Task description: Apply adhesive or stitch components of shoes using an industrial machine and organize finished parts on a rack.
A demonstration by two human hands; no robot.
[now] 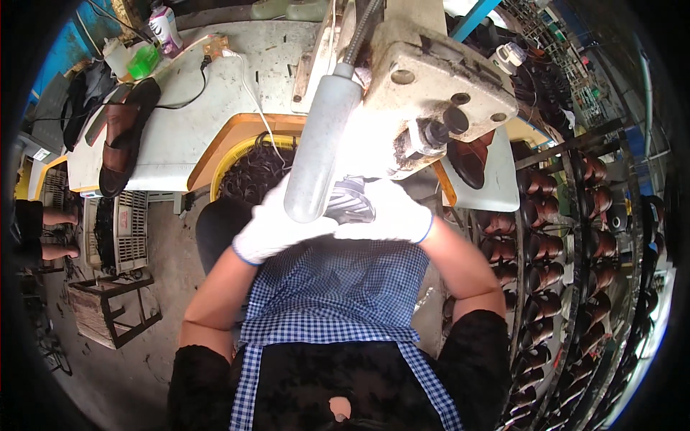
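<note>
Both my hands wear white gloves with blue cuffs and meet in front of the machine head [431, 79]. Between them is a dark shoe [352, 200], its ridged, striped underside catching the light. My right hand [392, 214] curls round its right side. From the left, my left hand [269, 228] grips it, thumb along the near edge; a grey cylindrical lamp [320, 151] covers part of those fingers. Glare washes out the spot where the shoe meets the machine. A brown sandal with a dark sole [122, 136] lies at the table's left end.
A yellow basket [233, 154] of black trimmings sits in the cut-out of the white worktable [237, 79]. Another brown shoe [472, 159] lies right of the machine. Racks of brown shoes [546, 244] stand close on my right. A wooden stool [111, 309] and a crate [133, 230] are left.
</note>
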